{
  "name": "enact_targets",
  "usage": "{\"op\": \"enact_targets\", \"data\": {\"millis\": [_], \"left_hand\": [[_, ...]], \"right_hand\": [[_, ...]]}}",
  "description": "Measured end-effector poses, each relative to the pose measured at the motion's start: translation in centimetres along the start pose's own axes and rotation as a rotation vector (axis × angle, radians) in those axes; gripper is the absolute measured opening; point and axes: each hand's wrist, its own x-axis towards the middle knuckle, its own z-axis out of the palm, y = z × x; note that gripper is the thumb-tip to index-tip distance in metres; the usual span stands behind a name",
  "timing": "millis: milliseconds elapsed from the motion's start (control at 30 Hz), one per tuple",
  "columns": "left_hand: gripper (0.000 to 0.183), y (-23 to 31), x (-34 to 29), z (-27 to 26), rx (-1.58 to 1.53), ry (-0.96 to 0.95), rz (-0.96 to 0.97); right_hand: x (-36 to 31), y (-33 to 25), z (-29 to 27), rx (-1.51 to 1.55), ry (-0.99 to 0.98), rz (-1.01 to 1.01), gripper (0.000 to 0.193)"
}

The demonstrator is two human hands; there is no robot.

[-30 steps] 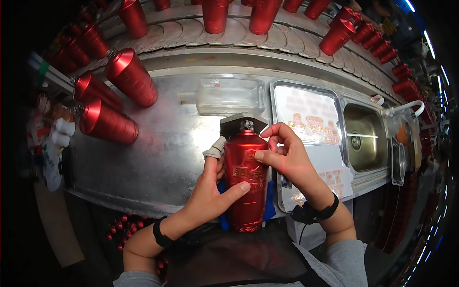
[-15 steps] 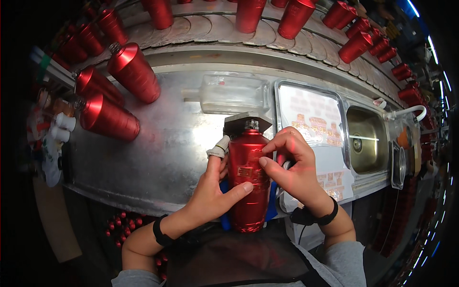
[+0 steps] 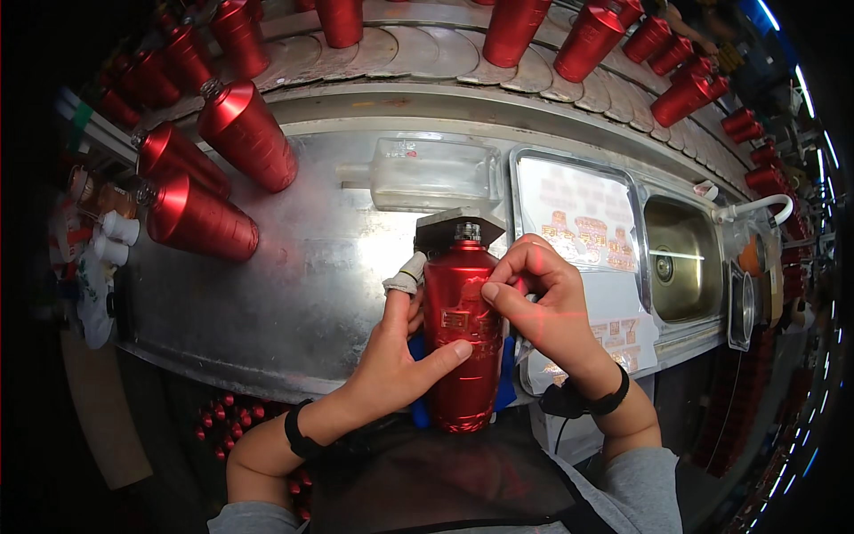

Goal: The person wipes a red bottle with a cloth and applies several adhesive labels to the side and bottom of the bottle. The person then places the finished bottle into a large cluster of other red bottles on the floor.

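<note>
A shiny red bottle (image 3: 461, 374) with a clear threaded neck stands in front of me, leaning back against a dark metal rest (image 3: 460, 220). My left hand (image 3: 391, 356) is closed round its left side, the thumb across the front, with a whitish cover (image 3: 406, 274) on one fingertip. At the bottle's upper right, my right hand (image 3: 544, 298) pinches thumb and forefinger together against the surface. Whatever sits between those fingertips is too small to make out. Gold-coloured marks (image 3: 455, 319) show on the bottle's front beside my left thumb.
Three red bottles (image 3: 245, 133) stand on the left of the metal table (image 3: 294, 329). A clear glass bottle (image 3: 436, 173) lies behind the rest. To the right are a tray (image 3: 642, 214) with printed decal sheets (image 3: 578, 205) and a sink (image 3: 680, 267). More bottles ride a conveyor (image 3: 418, 53) behind.
My right thumb and forefinger, apart before, have come together at the bottle's upper right. Bottles on the conveyor have shifted to the right. My left hand stays in place.
</note>
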Motion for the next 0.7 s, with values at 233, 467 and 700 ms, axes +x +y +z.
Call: {"op": "enact_targets", "data": {"millis": [233,467,700], "left_hand": [[0.097,0.0,0.1,0.0,-0.003,0.006,-0.005],[0.095,0.3,0.4,0.0,-0.009,0.013,0.005],[0.085,0.8,2.0,-0.2,0.024,0.115,0.015]], "right_hand": [[0.0,0.1,0.0,0.020,0.006,-0.009,0.008],[0.0,0.1,0.2,0.015,0.014,-0.027,0.009],[-0.6,0.7,0.6,0.209,0.080,0.134,0.018]]}}
